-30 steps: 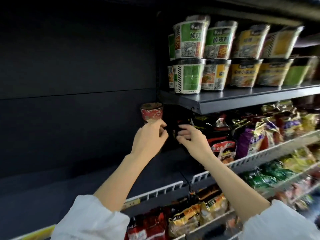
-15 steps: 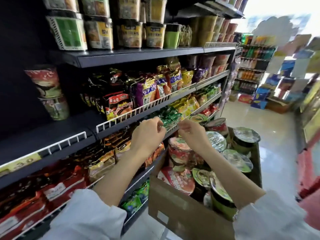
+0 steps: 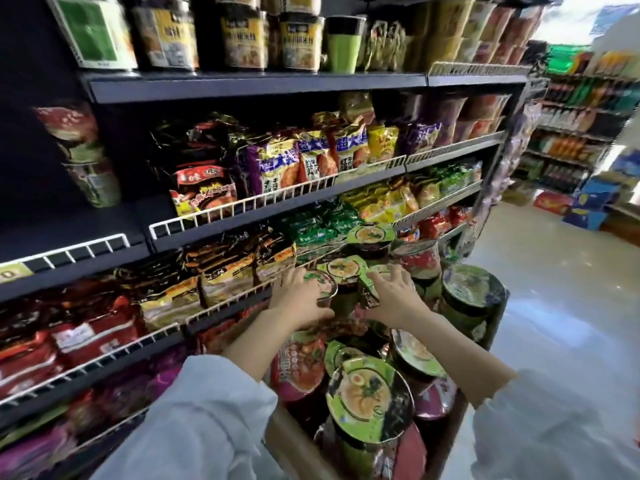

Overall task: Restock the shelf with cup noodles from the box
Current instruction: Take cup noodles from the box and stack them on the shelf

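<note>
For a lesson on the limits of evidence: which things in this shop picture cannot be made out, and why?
- Head view: the brown cardboard box, its bottom cut off by the frame edge, its inside hidden by cups.
- Left hand: its grip on the green-lidded noodle cup is hidden by the hand's back.
- Stacked cups on the dark left shelf: labels blurred.

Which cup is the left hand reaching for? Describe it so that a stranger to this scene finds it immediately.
Start at the cardboard box of cup noodles beside the shelves. At its far end, next to the wire shelf rail, the left hand lies over one cup. Its lid is green with a red rim, while the neighbouring cup has an all-green lid showing a noodle bowl.
</note>
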